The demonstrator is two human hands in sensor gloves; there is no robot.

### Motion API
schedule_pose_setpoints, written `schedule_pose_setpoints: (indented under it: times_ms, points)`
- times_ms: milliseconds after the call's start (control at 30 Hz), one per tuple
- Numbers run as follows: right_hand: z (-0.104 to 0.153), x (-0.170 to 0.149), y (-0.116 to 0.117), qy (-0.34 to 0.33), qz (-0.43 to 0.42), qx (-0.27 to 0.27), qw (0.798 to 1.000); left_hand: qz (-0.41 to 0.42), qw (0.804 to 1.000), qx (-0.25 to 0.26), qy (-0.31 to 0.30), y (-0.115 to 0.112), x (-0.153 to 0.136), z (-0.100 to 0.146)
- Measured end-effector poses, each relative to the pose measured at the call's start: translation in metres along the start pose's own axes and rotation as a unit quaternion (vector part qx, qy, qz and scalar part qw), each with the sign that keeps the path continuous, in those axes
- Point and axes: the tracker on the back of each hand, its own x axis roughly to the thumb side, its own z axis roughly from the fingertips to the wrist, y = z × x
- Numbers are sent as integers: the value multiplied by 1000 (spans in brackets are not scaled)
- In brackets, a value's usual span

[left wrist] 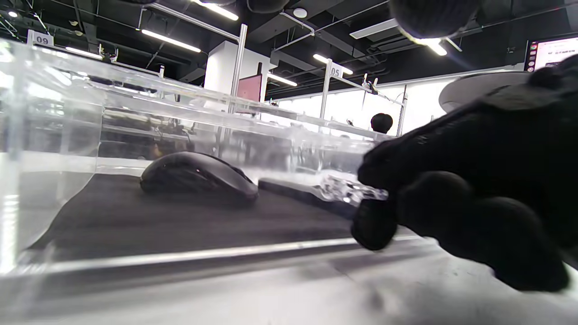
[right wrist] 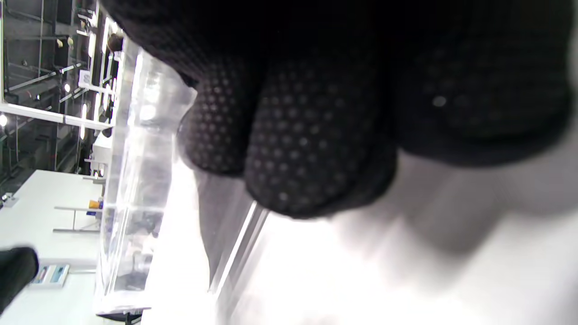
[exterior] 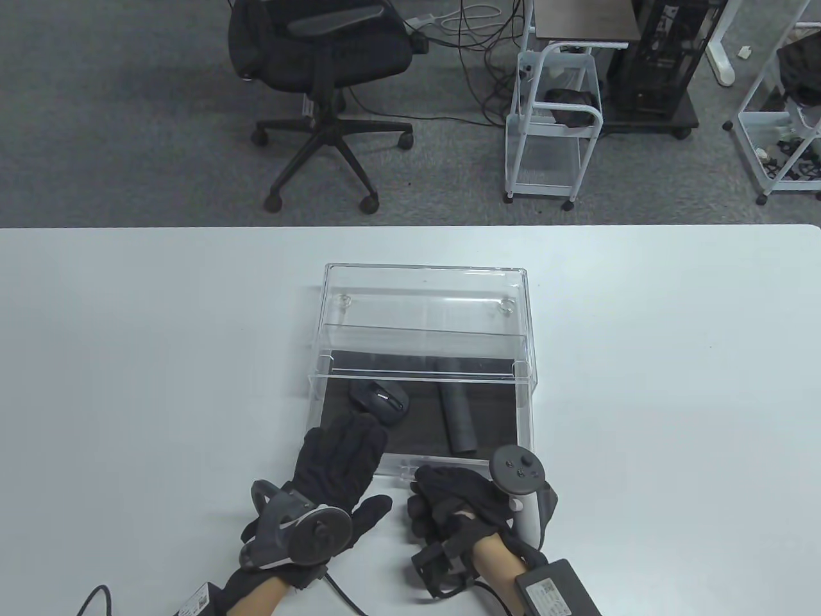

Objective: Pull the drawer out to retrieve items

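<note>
1. Table view: the clear drawer [exterior: 420, 410] stands pulled out of its case [exterior: 426, 308] on the desk [exterior: 128, 333]; a mouse [exterior: 380, 402] and a cylinder [exterior: 457, 417] lie inside. The left hand [exterior: 333, 468] reaches over the drawer's front, fingers spread.
2. Left wrist view: the right hand [left wrist: 474, 194] pinches the drawer's clear knob [left wrist: 347, 192].
3. Right wrist view: its curled fingers [right wrist: 289, 135] fill the frame beside the drawer.

- Even, bright overhead light on the surface [exterior: 128, 333]; soft shadows under my hands.
- Ceiling strip lights glare beyond the drawer [left wrist: 180, 135].
- My right wrist view is blown-out white, blurred, close fingers [right wrist: 316, 135] unfocused.
</note>
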Motion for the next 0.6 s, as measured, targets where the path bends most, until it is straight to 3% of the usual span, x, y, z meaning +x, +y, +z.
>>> schedule_pose_setpoints:
  times_ms: [300, 600]
  points:
    - [28, -13, 5, 3, 9, 14, 1000, 2, 1000, -1, 0, 1, 0, 0]
    - [28, -16, 3, 5, 38, 14, 999, 1, 1000, -7, 5, 0, 0, 1]
